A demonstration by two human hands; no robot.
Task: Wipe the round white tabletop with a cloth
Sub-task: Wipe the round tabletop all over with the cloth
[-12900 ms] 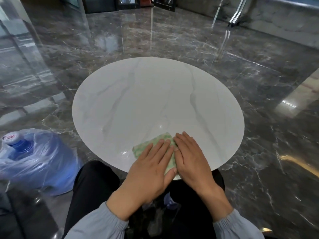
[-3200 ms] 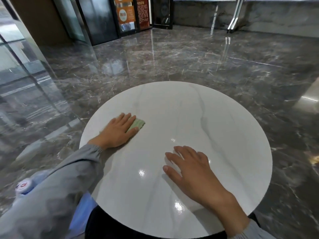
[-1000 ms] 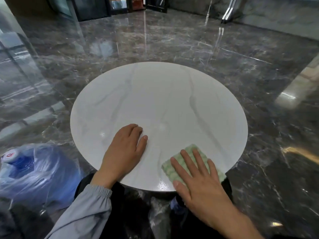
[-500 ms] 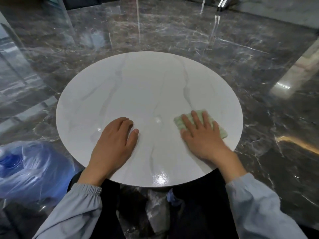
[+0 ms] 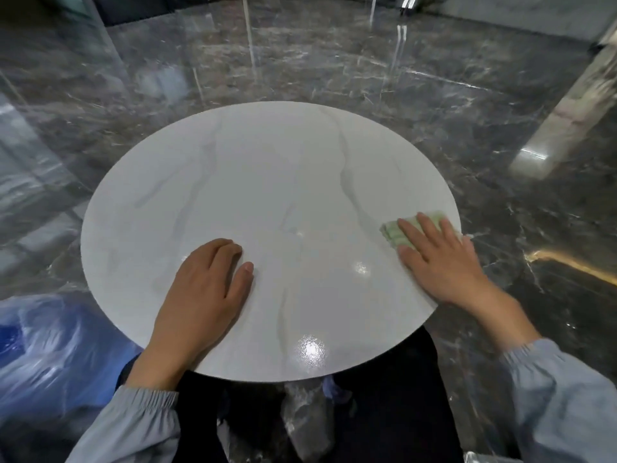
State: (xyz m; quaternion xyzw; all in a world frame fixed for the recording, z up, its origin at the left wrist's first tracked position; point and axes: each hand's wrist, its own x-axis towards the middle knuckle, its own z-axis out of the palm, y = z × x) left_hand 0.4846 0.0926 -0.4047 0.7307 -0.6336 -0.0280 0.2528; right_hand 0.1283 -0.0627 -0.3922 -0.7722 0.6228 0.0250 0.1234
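While the right hand (image 5: 440, 262) presses palm-down on the cloth (image 5: 394, 233), the cloth sits at the right rim of the round white surface (image 5: 267, 182). Its outer edge is at or just over the rim; that spot is blurred, so I can't tell which.

Cloth: pale green, folded, textured. Its far and left parts show past the fingertips; the rest is under the hand.

Right grip: wide. Fingers are straight and spread on top of the cloth, not curled round it. The heel of the hand is near the rim, with wrist and forearm off the surface, over the floor (image 5: 334, 71).

Left hand (image 5: 203, 289): palm down on bare surface, near side, left of centre. Fingers are close together and slightly bent, thumb alongside. Grip is relaxed and holds nothing. It is well apart from the cloth.

Surface: glossy white with grey veins. There is one bright glare spot near the near edge and a smaller one between the hands.

Both sleeves are grey-blue with elastic cuffs: left sleeve (image 5: 140, 426), right sleeve (image 5: 561, 396). Dark trousers (image 5: 384, 412) show below the near rim.

Floor: dark veined marble, polished, with streaky reflections. A blue object in clear plastic (image 5: 43, 355) sits on the floor at lower left, just beside the surface's near-left edge. It is too blurred to say more.
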